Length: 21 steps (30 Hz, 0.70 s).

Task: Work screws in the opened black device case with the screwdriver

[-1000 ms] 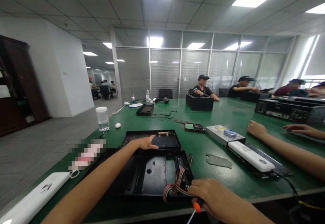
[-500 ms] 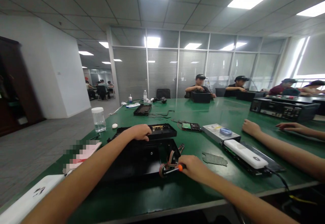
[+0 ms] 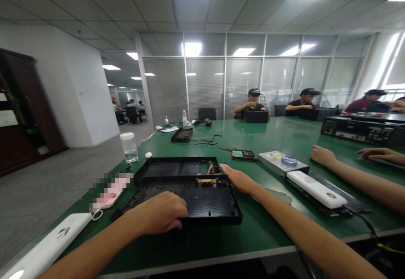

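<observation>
Black tray (image 3: 210, 203) in curled L hand (image 3: 166, 211), R hand (image 3: 239, 179) outstretched alongside, R grip unclear

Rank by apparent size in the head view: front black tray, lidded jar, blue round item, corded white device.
1. Front black tray
2. Corded white device
3. Lidded jar
4. Blue round item

Apparent size only; the tray's nearness enlarges it.

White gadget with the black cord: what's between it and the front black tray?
The right forearm and a flat grey piece, partly hidden by it, lie between the white gadget and front black tray, in the head view.
</observation>
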Each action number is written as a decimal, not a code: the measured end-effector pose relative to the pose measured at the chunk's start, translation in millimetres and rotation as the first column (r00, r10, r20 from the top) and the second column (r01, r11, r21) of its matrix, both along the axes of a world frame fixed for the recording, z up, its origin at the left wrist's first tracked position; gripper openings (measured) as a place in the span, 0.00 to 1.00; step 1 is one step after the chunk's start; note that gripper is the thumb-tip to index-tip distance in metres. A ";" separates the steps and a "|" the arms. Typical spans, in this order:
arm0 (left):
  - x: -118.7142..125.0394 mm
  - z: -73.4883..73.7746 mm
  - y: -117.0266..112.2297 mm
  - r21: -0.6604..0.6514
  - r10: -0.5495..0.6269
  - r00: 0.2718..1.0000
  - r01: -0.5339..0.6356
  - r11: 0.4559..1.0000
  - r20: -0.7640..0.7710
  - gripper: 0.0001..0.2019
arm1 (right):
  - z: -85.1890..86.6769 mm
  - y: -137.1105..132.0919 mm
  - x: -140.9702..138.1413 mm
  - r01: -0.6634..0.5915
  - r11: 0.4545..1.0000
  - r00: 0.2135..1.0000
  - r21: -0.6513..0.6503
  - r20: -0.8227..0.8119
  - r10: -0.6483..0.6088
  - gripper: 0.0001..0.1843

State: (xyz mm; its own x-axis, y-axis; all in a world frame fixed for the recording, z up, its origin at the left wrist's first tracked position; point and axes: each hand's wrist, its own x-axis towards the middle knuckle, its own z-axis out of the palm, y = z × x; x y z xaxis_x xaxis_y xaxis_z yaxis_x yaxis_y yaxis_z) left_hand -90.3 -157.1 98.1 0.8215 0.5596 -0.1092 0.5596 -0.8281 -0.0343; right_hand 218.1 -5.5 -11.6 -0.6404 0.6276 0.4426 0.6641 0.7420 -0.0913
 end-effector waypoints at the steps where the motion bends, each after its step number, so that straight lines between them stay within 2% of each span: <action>1: -2.3 -6.0 -3.0 -0.009 0.005 1.000 -0.005 1.000 -0.001 0.06 | -1.2 4.1 9.4 0.024 0.999 0.999 0.030 0.034 -0.025 0.27; 3: -6.5 -17.9 -6.7 -0.024 0.012 1.000 -0.012 1.000 -0.014 0.06 | -4.4 12.3 27.1 0.110 0.993 0.990 0.044 0.084 -0.114 0.24; 5: -10.3 -28.5 -6.7 -0.034 0.024 0.999 -0.026 0.999 -0.043 0.05 | -7.9 18.8 39.3 0.187 0.982 0.977 -0.001 0.103 -0.186 0.19; 7: -14.0 -34.9 -2.1 -0.025 0.081 0.993 -0.083 0.996 -0.087 0.04 | -10.0 21.8 42.9 0.199 0.978 0.978 -0.062 0.077 -0.194 0.16; 9: -16.2 -34.5 7.0 -0.032 0.182 0.972 -0.189 0.982 -0.148 0.05 | -9.5 20.6 38.2 0.160 0.981 0.987 -0.110 -0.011 -0.162 0.14; 11: -13.9 -27.9 20.3 -0.118 0.243 0.950 -0.269 0.956 -0.198 0.08 | -6.4 15.7 28.1 0.105 0.984 0.984 -0.141 -0.129 -0.123 0.13; 13: -4.7 -20.1 37.2 -0.261 0.210 0.962 -0.252 0.932 -0.176 0.11 | -1.6 9.1 17.1 0.049 0.987 0.970 -0.156 -0.226 -0.084 0.12; 15: 10.6 -18.1 57.1 -0.303 0.138 0.989 -0.150 0.941 -0.060 0.13 | 3.2 3.3 9.0 0.001 0.987 0.961 -0.158 -0.273 -0.045 0.12; 16: 19.4 -20.6 67.7 -0.243 0.100 0.995 -0.096 0.965 0.002 0.13 | 5.0 1.3 6.7 -0.016 0.987 0.959 -0.158 -0.283 -0.030 0.12; 18: 35.4 -32.3 89.2 0.020 0.022 0.996 -0.024 0.999 0.089 0.12 | 7.1 -0.4 5.9 -0.034 0.986 0.957 -0.166 -0.290 -0.016 0.12; 19: 41.4 -40.4 99.3 0.126 -0.030 0.996 0.019 0.992 0.086 0.11 | 7.3 -0.3 7.2 -0.038 0.984 0.957 -0.172 -0.291 -0.014 0.12; 21: 48.2 -57.8 116.3 0.254 -0.133 0.989 0.114 0.961 0.062 0.09 | 6.7 1.3 11.6 -0.043 0.982 0.957 -0.184 -0.291 -0.013 0.12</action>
